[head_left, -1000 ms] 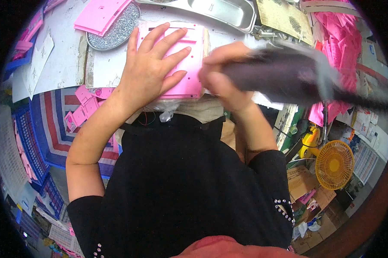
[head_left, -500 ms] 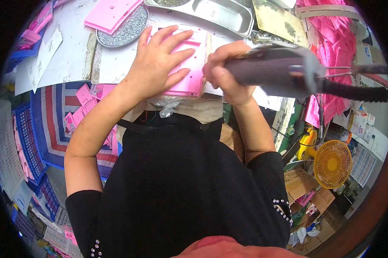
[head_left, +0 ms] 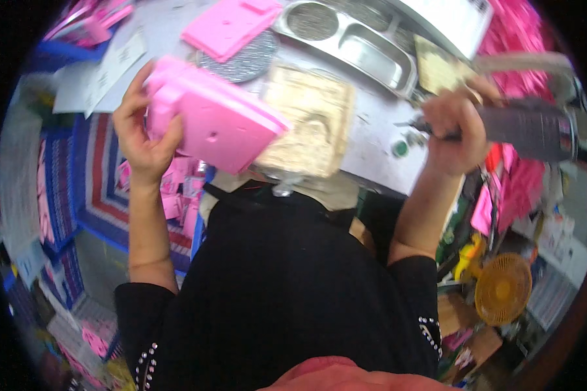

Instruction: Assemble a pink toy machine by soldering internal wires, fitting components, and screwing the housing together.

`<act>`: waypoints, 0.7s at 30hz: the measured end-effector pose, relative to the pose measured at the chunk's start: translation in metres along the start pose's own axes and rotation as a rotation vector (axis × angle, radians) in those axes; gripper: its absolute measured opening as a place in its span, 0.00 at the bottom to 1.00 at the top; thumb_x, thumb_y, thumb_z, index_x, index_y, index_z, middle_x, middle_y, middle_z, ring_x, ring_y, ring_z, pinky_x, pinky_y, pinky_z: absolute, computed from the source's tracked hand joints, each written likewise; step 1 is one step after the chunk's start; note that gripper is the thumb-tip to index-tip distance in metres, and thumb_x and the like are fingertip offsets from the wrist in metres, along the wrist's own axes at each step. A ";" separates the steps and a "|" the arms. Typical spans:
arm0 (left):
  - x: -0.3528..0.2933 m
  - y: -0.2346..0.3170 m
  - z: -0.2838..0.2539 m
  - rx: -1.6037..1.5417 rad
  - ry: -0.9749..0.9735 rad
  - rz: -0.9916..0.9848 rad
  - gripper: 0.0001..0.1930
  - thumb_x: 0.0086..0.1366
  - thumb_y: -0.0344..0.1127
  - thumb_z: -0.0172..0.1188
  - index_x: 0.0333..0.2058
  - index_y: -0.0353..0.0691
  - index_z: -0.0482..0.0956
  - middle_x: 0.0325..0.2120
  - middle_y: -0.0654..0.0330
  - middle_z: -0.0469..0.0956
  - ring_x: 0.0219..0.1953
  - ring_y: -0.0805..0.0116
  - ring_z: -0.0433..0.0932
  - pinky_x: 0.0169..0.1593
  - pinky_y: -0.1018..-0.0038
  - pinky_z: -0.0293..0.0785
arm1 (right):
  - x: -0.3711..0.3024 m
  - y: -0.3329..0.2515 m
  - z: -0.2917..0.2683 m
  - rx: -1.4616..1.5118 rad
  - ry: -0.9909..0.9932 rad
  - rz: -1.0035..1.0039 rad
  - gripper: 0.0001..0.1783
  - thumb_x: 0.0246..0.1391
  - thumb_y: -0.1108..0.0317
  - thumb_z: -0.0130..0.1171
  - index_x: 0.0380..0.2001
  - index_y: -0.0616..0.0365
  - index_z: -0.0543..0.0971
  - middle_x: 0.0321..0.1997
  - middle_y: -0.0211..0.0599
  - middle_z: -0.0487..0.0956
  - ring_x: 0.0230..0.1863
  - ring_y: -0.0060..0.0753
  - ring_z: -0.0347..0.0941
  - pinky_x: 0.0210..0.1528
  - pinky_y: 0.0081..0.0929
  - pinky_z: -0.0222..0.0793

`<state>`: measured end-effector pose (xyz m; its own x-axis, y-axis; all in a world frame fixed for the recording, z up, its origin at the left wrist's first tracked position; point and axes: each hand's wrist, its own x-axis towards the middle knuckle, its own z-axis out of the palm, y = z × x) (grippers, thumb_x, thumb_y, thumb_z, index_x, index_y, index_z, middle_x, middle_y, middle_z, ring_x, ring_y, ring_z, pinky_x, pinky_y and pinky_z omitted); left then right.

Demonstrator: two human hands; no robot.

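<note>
A boxy pink plastic case (head_left: 222, 117) is lifted and tilted, with my left hand (head_left: 140, 130) closed round its left end. Under its right corner lies a worn, tan-coloured square block (head_left: 316, 124), its top bare. To the right, my right hand (head_left: 459, 130) grips a dark electric screwdriver (head_left: 531, 129) near its front. The thin bit points left, above the white tabletop and apart from the case. Motion blurs this hand and tool a little. A second pink case (head_left: 231, 29) rests partly over a round metal dish (head_left: 244, 58) of small metal pieces.
A steel compartment tray (head_left: 378, 58) holding small parts stands at the back. Blue crates (head_left: 101, 221) with pink pieces sit at the left, below table height. Pink plastic bags (head_left: 518, 39) are heaped at the right, above a yellow fan (head_left: 503, 289).
My left hand went from lying flat on the case to holding it, raised off the block and moved left. My right hand drew the screwdriver away to the right.
</note>
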<state>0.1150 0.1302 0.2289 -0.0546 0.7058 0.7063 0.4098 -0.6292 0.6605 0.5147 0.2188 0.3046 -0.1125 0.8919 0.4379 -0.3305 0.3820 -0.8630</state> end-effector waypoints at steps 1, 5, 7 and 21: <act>-0.030 -0.007 -0.022 0.096 0.125 -0.190 0.23 0.69 0.28 0.60 0.59 0.32 0.63 0.65 0.38 0.65 0.64 0.52 0.71 0.67 0.60 0.67 | -0.001 -0.006 -0.005 -0.048 0.007 -0.030 0.22 0.62 0.68 0.51 0.57 0.67 0.69 0.18 0.29 0.62 0.19 0.24 0.59 0.25 0.31 0.60; -0.245 -0.052 -0.132 0.116 0.760 -1.043 0.26 0.71 0.34 0.56 0.64 0.29 0.66 0.62 0.49 0.71 0.63 0.58 0.71 0.66 0.61 0.67 | 0.003 0.009 -0.006 0.012 0.052 -0.040 0.20 0.61 0.73 0.52 0.56 0.69 0.70 0.18 0.31 0.65 0.17 0.22 0.58 0.22 0.27 0.57; -0.327 -0.046 -0.135 -0.218 1.200 -1.381 0.25 0.69 0.37 0.58 0.60 0.31 0.70 0.53 0.52 0.77 0.53 0.52 0.80 0.56 0.55 0.79 | 0.007 0.014 -0.004 0.044 0.017 0.002 0.20 0.62 0.72 0.52 0.56 0.66 0.72 0.18 0.29 0.63 0.18 0.22 0.57 0.24 0.27 0.58; -0.112 0.023 -0.105 0.169 0.426 -0.578 0.34 0.67 0.24 0.57 0.70 0.32 0.59 0.64 0.49 0.66 0.66 0.61 0.67 0.70 0.65 0.60 | 0.028 0.024 0.030 -0.086 0.074 0.110 0.20 0.63 0.70 0.55 0.56 0.69 0.70 0.21 0.31 0.64 0.21 0.22 0.58 0.29 0.28 0.60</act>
<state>0.0353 0.0022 0.1917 -0.6391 0.7003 0.3181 0.3416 -0.1121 0.9331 0.4759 0.2455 0.3035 -0.0736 0.9437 0.3224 -0.2380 0.2974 -0.9246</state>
